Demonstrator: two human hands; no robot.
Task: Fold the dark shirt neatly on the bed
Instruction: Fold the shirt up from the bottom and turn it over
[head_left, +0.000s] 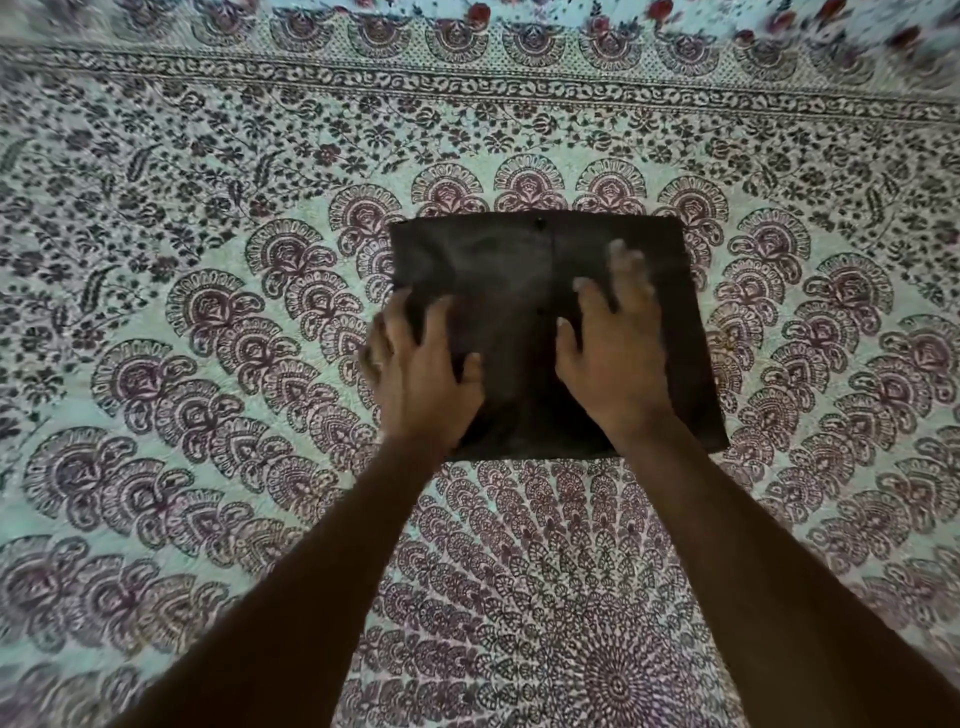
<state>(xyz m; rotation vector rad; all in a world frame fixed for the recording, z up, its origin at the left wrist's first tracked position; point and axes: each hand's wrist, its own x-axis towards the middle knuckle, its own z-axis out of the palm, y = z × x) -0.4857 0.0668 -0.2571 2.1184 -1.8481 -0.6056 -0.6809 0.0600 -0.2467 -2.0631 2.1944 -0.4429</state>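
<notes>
The dark shirt (514, 270) lies folded into a flat, roughly square packet in the middle of the bed, with a small button near its far edge. My left hand (421, 374) rests palm down on the packet's near-left part, fingers spread, some reaching over the left edge. My right hand (613, 353) lies flat on the right half, fingers apart and slightly blurred. Neither hand grips the cloth. Both forearms come in from the bottom of the view and cover part of the near edge.
The bed (208, 312) is covered by a pale green sheet printed with dark maroon mandala and leaf patterns. A different cloth with red flowers (779, 21) lies along the far edge.
</notes>
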